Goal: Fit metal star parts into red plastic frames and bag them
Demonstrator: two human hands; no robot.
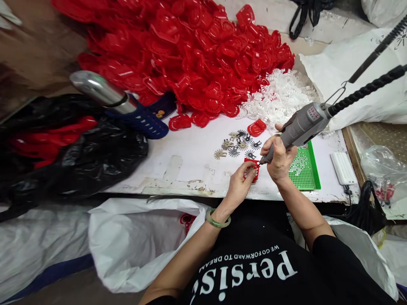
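My left hand (241, 182) pinches a small red plastic part (255, 175) against the white tabletop near its front edge. In my right hand (279, 159) is a grey electric screwdriver (303, 125), tilted down to the left. Its tip meets the upper edge of the red part, beside my left fingertips. A pale, spoked piece shows partly on the red part under my fingers. Just beyond lie several spoked metal pieces (233, 151), silver and dark. One loose red part (257, 127) rests behind them.
A large heap of red plastic parts (190, 55) fills the back, with white spoked pieces (280, 97) beside it. A green tray (313, 169) holds small bits at right. A coiled cord (369, 89) runs to the screwdriver. A black bag (121, 156) stands left; a white sack (127, 245) hangs below.
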